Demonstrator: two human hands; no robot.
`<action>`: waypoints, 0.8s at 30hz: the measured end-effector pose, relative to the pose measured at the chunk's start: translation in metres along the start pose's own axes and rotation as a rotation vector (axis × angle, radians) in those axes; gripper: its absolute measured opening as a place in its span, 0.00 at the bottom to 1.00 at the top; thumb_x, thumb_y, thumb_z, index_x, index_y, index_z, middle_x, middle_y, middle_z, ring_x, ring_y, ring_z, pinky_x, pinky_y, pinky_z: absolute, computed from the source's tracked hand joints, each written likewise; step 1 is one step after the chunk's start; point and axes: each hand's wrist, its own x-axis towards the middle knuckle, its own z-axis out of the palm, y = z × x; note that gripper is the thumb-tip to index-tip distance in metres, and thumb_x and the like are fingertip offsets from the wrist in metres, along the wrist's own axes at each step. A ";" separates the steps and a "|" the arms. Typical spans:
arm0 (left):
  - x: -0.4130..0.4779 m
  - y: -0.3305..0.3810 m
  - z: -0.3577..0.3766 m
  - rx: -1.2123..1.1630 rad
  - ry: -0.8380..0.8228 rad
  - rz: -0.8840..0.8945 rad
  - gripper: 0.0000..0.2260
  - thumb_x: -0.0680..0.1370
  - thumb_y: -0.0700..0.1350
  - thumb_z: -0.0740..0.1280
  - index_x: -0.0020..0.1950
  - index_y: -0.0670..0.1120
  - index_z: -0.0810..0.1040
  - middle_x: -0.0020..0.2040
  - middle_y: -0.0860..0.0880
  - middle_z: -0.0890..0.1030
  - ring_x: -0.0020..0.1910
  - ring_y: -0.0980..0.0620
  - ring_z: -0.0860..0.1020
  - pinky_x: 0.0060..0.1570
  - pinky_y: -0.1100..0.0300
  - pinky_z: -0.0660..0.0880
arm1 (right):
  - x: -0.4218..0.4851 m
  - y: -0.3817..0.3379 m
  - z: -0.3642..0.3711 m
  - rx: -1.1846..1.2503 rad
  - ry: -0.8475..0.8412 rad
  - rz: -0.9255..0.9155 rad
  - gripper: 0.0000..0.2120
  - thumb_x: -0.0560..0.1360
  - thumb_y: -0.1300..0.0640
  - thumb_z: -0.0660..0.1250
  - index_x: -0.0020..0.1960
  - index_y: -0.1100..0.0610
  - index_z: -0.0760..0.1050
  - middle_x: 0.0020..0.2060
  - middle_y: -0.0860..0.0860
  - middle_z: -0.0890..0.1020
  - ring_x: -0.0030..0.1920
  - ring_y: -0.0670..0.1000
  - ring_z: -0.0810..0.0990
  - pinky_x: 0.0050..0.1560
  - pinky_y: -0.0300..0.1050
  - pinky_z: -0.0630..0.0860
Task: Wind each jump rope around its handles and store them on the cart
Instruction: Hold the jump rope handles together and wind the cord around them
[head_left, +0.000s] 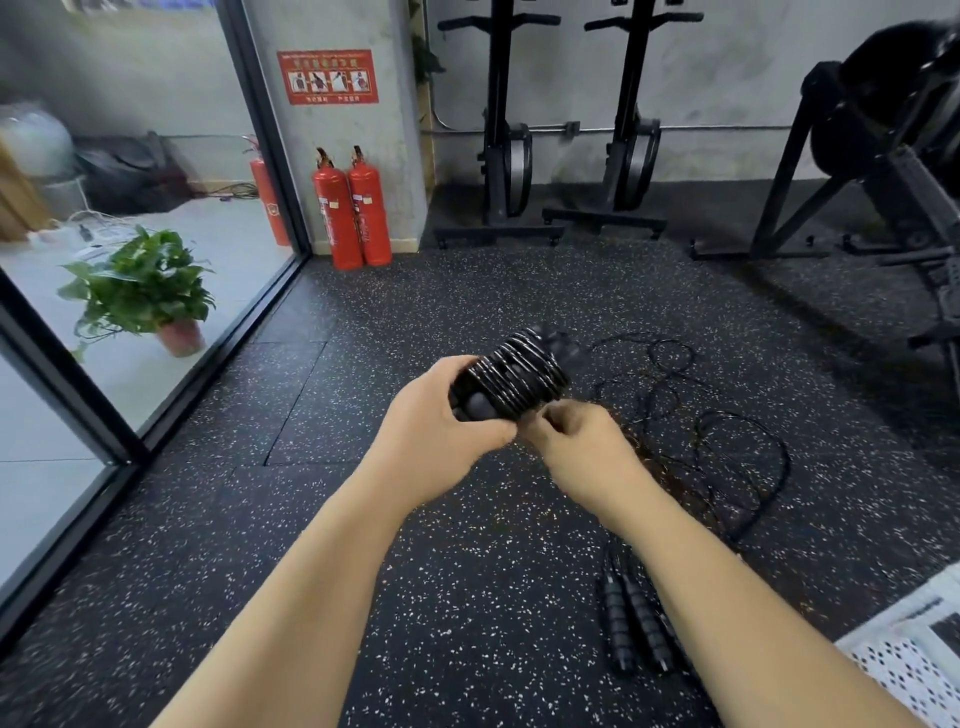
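My left hand grips a pair of black ribbed handles with black cord coiled tightly round them, the wound jump rope, held above the floor. My right hand pinches the cord's end just under the coil. A second black jump rope lies on the floor: its loose cord sprawls in loops to the right, and its two handles lie side by side below my right forearm. The white perforated cart shows at the bottom right corner.
Speckled black rubber floor all round. Two red fire extinguishers stand against a pillar ahead. A glass partition runs along the left with a potted plant behind it. Black gym machines stand at the back and right.
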 end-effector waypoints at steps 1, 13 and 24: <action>0.001 -0.002 0.001 0.017 0.046 -0.017 0.25 0.69 0.43 0.77 0.63 0.55 0.75 0.48 0.56 0.81 0.43 0.57 0.79 0.37 0.69 0.74 | -0.002 0.001 0.003 0.028 -0.004 -0.015 0.10 0.77 0.54 0.64 0.39 0.57 0.76 0.20 0.44 0.70 0.22 0.44 0.64 0.27 0.41 0.60; -0.005 0.006 0.008 0.373 0.158 0.006 0.18 0.67 0.58 0.73 0.55 0.57 0.74 0.45 0.57 0.77 0.46 0.53 0.75 0.40 0.57 0.70 | -0.012 -0.020 0.000 0.547 0.012 0.099 0.22 0.77 0.41 0.64 0.30 0.53 0.66 0.19 0.44 0.64 0.19 0.43 0.58 0.19 0.35 0.56; -0.006 0.002 0.003 0.169 0.031 -0.182 0.21 0.58 0.60 0.72 0.41 0.47 0.75 0.35 0.51 0.81 0.34 0.50 0.79 0.36 0.50 0.78 | -0.012 -0.015 -0.006 0.513 -0.021 0.042 0.23 0.78 0.41 0.62 0.30 0.52 0.64 0.22 0.47 0.61 0.23 0.45 0.56 0.24 0.39 0.53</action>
